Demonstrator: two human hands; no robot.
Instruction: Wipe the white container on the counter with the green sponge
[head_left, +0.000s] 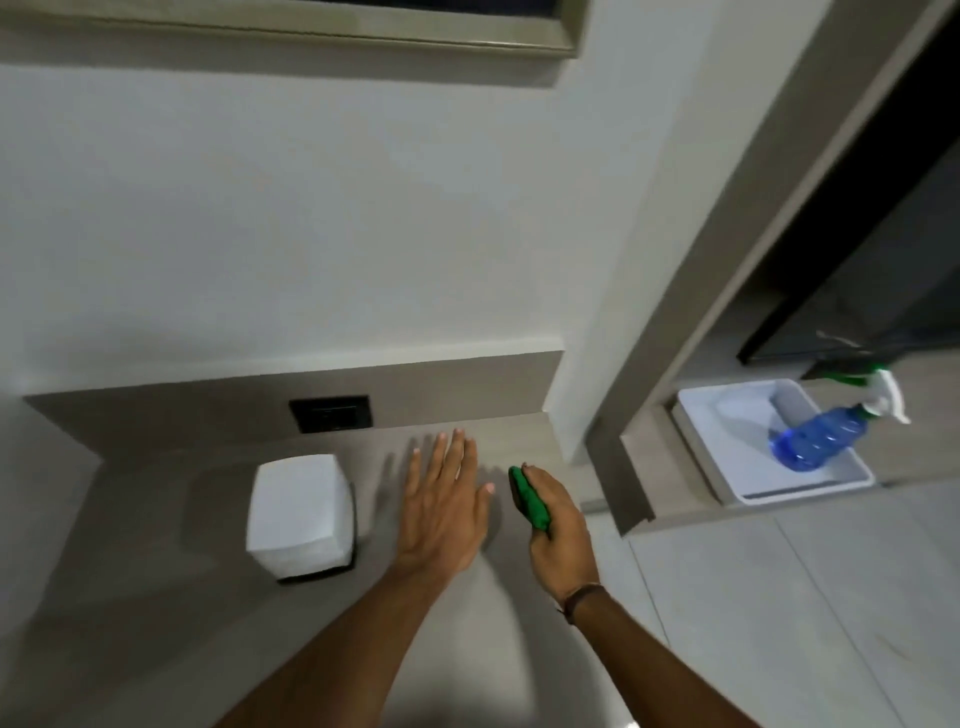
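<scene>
A white box-shaped container (300, 512) with a dark base stands on the grey-brown counter (156, 545), left of both hands. My left hand (444, 506) is open and flat over the counter, fingers spread, a short way right of the container and not touching it. My right hand (558, 525) is closed around the green sponge (530, 499), which sticks out from the fist on its left side. The sponge is apart from the container, with my left hand between them.
A black socket plate (331, 414) sits in the low backsplash behind the container. At the right, a white tray (701, 441) holds a blue spray bottle (826, 436) lying tilted. The counter's right end meets a wall corner (566, 395); pale tiled floor lies lower right.
</scene>
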